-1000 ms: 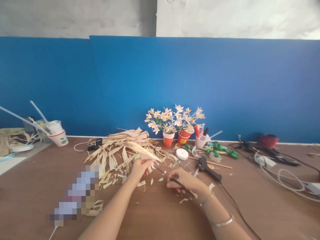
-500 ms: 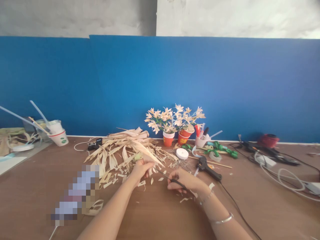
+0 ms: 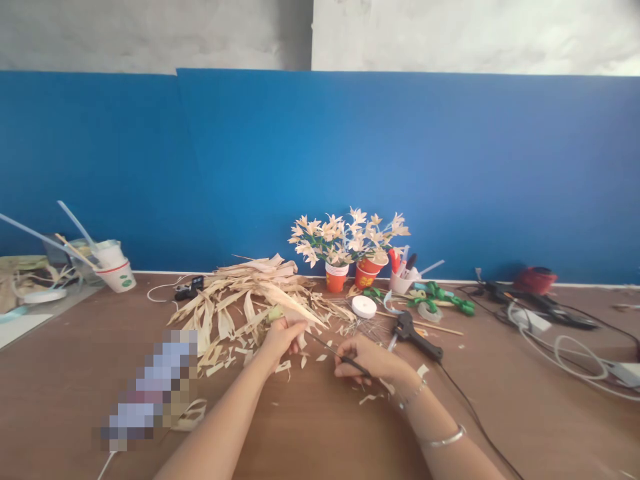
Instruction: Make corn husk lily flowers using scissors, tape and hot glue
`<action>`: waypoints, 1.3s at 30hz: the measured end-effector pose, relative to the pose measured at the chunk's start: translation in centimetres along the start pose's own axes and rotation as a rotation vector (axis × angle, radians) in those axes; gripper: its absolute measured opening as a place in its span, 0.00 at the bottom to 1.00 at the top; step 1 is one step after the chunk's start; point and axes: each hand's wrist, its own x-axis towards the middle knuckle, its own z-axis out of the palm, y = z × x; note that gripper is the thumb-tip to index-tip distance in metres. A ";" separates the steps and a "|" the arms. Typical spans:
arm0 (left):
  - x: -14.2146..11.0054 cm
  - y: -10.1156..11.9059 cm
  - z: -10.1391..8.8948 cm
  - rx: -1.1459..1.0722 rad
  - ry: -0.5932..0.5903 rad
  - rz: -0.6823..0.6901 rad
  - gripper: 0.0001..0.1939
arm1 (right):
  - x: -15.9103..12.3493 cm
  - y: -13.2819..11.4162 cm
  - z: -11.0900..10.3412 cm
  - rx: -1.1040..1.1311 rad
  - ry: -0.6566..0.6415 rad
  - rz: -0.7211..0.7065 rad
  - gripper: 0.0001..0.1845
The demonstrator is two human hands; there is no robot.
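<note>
My left hand [image 3: 281, 341] pinches a long pale corn husk [image 3: 293, 305] between thumb and fingers. The husk tapers to a point on the right. Closed around dark-handled scissors [image 3: 356, 366], my right hand [image 3: 375, 357] is just right of the left one. The thin blades reach left to the lower edge of the husk, close to my left fingers. Whether they touch the husk I cannot tell. Small cut husk pieces [image 3: 321, 358] lie on the table below and between the hands.
Behind my left hand spreads a heap of dried husks [image 3: 225, 313]. Husk flowers [image 3: 350, 233] stand in red paper cups [image 3: 335, 280]. A glue gun [image 3: 415, 337] with a cord, a white tape roll [image 3: 364, 307] and green tape [image 3: 440, 293] lie to the right. White cables [image 3: 565, 353] cross the far right.
The scissor blades have shifted slightly upward and left, and their handle looks more closed. My left hand keeps its grip on the husk, almost unmoved.
</note>
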 end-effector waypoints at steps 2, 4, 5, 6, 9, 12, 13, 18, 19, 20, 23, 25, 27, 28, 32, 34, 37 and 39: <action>0.2 -0.1 -0.1 -0.027 0.043 0.023 0.13 | -0.2 0.0 -0.2 0.028 0.003 -0.007 0.14; 0.4 -0.1 -0.1 -0.092 0.078 0.032 0.11 | -0.3 0.1 -0.4 0.074 0.005 -0.032 0.15; 0.4 -0.1 -0.1 -0.133 0.086 0.032 0.11 | -0.3 0.1 -0.5 0.098 0.009 -0.049 0.15; 0.5 -0.1 -0.1 -0.175 0.093 0.033 0.11 | -0.4 0.1 -0.5 0.119 0.014 -0.065 0.15; 0.5 0.0 0.0 -0.230 0.130 0.042 0.11 | -0.2 0.1 -0.4 0.142 0.034 -0.078 0.16; 0.4 0.1 0.3 -0.199 0.187 0.057 0.12 | 0.1 0.2 0.0 0.105 0.033 -0.057 0.16; 0.4 0.2 0.3 -0.182 0.196 0.062 0.12 | 0.2 0.2 0.1 0.094 0.030 -0.057 0.16; 0.1 0.4 0.6 -0.112 0.203 0.075 0.11 | 0.4 0.0 0.6 0.120 0.002 -0.095 0.18; 0.1 0.5 0.6 -0.102 0.211 0.064 0.11 | 0.4 -0.1 0.7 0.128 -0.002 -0.099 0.18; 0.1 0.5 0.7 -0.094 0.219 0.052 0.12 | 0.3 -0.3 0.8 0.135 -0.001 -0.099 0.18; 0.2 0.4 0.7 -0.079 0.227 0.037 0.14 | 0.3 -0.6 1.1 0.148 0.021 -0.085 0.20; 0.2 0.1 0.6 -0.060 0.225 0.055 0.15 | 0.3 -0.7 1.2 0.148 0.030 -0.077 0.21; 0.2 -0.1 0.5 -0.003 0.241 0.067 0.17 | 0.4 -0.6 1.3 0.138 0.033 -0.065 0.21; 0.2 -0.3 0.4 0.031 0.256 0.065 0.18 | 0.5 -0.6 1.3 0.131 0.036 -0.060 0.21; 0.0 -0.2 0.5 0.071 0.309 0.032 0.17 | 0.5 -0.6 1.4 0.104 0.067 -0.055 0.22; -0.1 0.1 0.7 -0.011 0.306 0.044 0.13 | 0.4 -0.7 1.5 0.107 0.082 -0.048 0.21; -0.2 0.7 1.1 -0.119 0.290 0.051 0.10 | 0.2 -0.9 1.7 0.117 0.094 -0.028 0.21; -0.2 0.8 1.2 -0.122 0.281 0.052 0.09 | 0.2 -1.0 1.8 0.122 0.097 -0.020 0.22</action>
